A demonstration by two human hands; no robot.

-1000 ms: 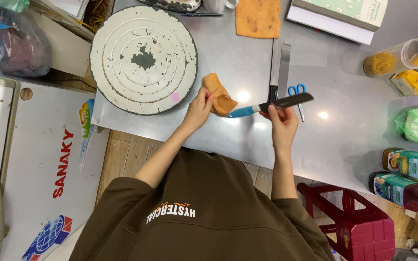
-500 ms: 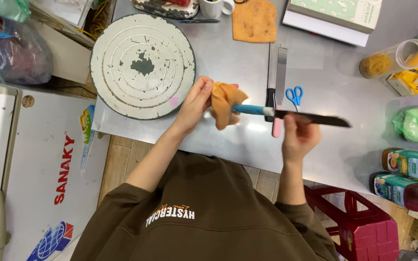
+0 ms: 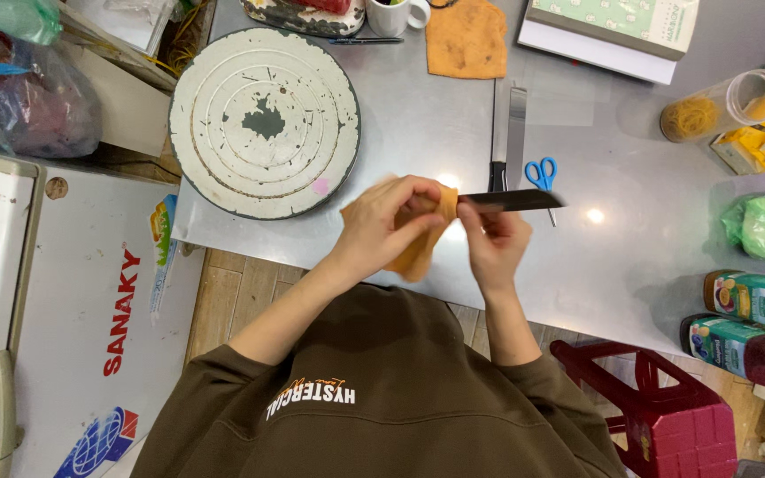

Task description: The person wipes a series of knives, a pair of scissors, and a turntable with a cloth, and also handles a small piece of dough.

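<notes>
Our left hand (image 3: 391, 221) clutches one orange cloth (image 3: 418, 252) around one dark knife (image 3: 511, 201); our right hand (image 3: 493, 243) pinches its blade above the steel surface (image 3: 418, 124).

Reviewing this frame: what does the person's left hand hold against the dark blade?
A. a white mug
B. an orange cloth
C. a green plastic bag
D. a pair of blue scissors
B. The left hand grips an orange cloth folded around the handle end of the dark blade, while the right hand steadies the blade from below; the blue scissors lie untouched on the steel table.
</notes>
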